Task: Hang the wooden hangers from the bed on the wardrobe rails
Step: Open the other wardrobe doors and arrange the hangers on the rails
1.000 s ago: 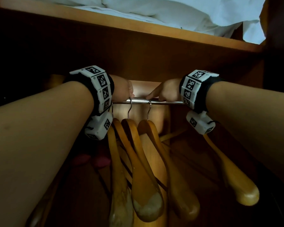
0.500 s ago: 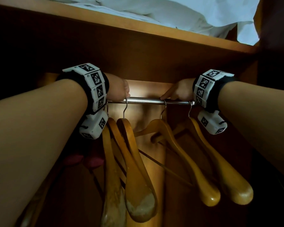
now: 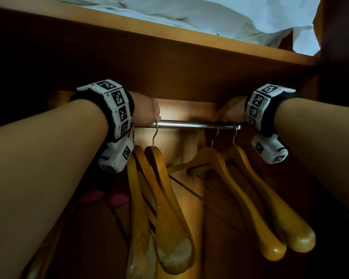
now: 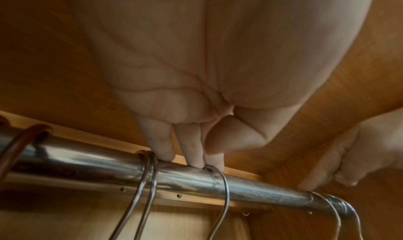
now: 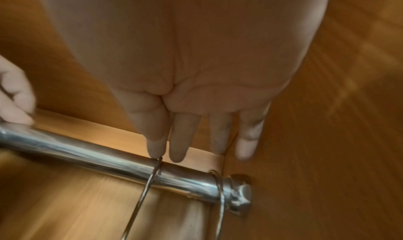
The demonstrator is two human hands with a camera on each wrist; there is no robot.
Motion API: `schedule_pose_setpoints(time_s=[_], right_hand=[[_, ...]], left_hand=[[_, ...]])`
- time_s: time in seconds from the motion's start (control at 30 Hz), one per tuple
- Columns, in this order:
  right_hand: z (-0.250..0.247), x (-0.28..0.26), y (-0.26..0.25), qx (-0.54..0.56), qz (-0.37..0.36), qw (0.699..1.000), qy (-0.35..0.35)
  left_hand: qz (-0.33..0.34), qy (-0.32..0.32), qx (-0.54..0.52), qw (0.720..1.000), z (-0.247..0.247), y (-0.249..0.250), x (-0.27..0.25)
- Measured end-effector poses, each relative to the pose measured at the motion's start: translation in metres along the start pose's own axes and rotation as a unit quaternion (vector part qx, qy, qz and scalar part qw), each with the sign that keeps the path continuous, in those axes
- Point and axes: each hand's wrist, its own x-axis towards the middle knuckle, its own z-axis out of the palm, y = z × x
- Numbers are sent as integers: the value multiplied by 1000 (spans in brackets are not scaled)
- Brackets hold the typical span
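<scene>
**Both hands at the wardrobe rail among the hung hangers**

A polished round steel rail (image 3: 189,124) is running across the wardrobe under a wooden shelf (image 3: 169,37) carrying crumpled white bedding (image 3: 210,15). Four smooth, rounded wooden hangers are hanging from it by thin wire hooks: two close together on the left (image 3: 165,208) and two on the right (image 3: 256,208), well apart from the first pair.

The left hand (image 4: 196,106) is reaching to the rail with straight fingers; its fingertips (image 4: 194,161) are resting on the metal, touching one wire hook (image 4: 222,188), with two more hooks (image 4: 146,174) just beside them. The right hand (image 5: 185,97) is also lying open, fingers extended, its forefinger tip (image 5: 156,150) touching a hook (image 5: 150,178) near the rail's flanged end mount (image 5: 240,192), where another hook (image 5: 220,192) is sitting.

The head view is hiding the fingers behind the marker-covered wristbands (image 3: 117,109); only the wrist views are showing fingertip contact and the small holes along the rail's backing strip. Only the head view is showing the hanger bodies.
</scene>
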Motion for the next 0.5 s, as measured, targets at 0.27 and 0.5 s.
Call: schedule_pose_setpoints(time_s=[0.27, 0.5], right_hand=[[1, 5, 3, 39, 12, 999, 7], [4, 3, 5, 89, -4, 996, 24]], left_hand=[[-5, -11, 3, 1000, -1, 1, -3], [1, -16, 2, 1000, -3, 2, -3]])
